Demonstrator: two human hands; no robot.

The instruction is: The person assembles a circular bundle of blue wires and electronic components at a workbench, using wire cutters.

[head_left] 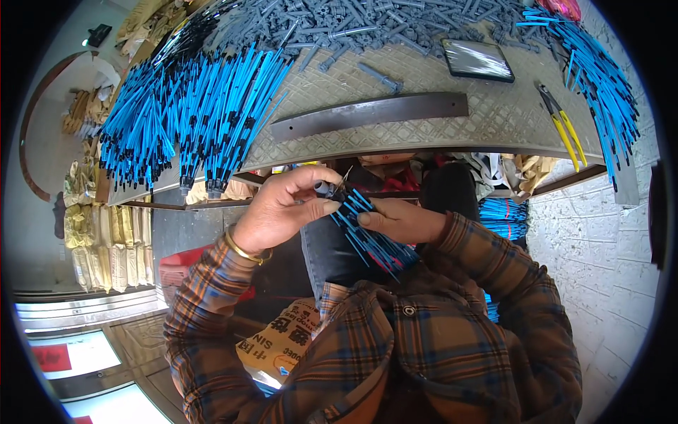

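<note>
My left hand (286, 205) pinches a small grey plastic connector (323, 189) between thumb and fingers, right at the tip of a blue rod. My right hand (401, 219) grips a bundle of blue rods (367, 233) that fans down toward my lap. Both hands meet just below the table's front edge. On the table lie a big heap of blue rods with black ends (191, 113) at the left and a pile of grey connectors (367, 25) at the back.
A dark curved metal strip (367, 114) lies across the patterned table (459, 134). Yellow-handled pliers (565, 127), a dark phone (479, 59) and more blue rods (600, 78) sit at the right. Sacks (106, 240) stand at the left.
</note>
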